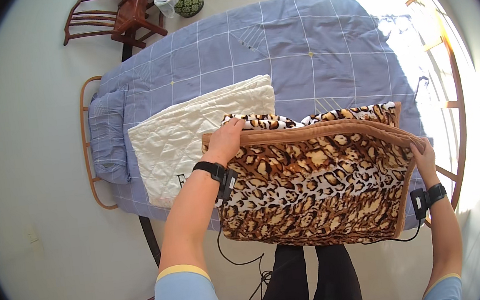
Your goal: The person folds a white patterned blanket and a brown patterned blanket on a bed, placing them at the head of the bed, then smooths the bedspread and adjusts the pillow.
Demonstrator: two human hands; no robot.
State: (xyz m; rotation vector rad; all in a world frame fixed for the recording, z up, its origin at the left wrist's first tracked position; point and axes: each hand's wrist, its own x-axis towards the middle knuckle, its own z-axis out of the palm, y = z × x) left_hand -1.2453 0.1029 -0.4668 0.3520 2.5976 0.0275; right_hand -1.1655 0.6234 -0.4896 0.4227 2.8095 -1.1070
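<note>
A leopard-print plush blanket (315, 186) with brown edging hangs folded between my hands, over the near side of the bed. My left hand (224, 141) grips its upper left corner, where the brown border and folded layers meet. At the upper right corner, my right hand (423, 156) pinches the gathered edging. Behind the border, a further fold of the print shows its pale ground. Partly under my left forearm lies a folded cream quilted cover (176, 135), which bears some dark lettering. Both wrists wear black strapped devices with cables.
Beneath everything is a bed with a blue checked sheet (286, 51). A blue pillow (109, 138) rests by the left bed rail (86, 145); a curved wooden rail (459, 103) stands at the right in bright sunlight. Beyond are a wooden chair (132, 20) and a lined bin (188, 2). Cables (264, 276) dangle near my legs.
</note>
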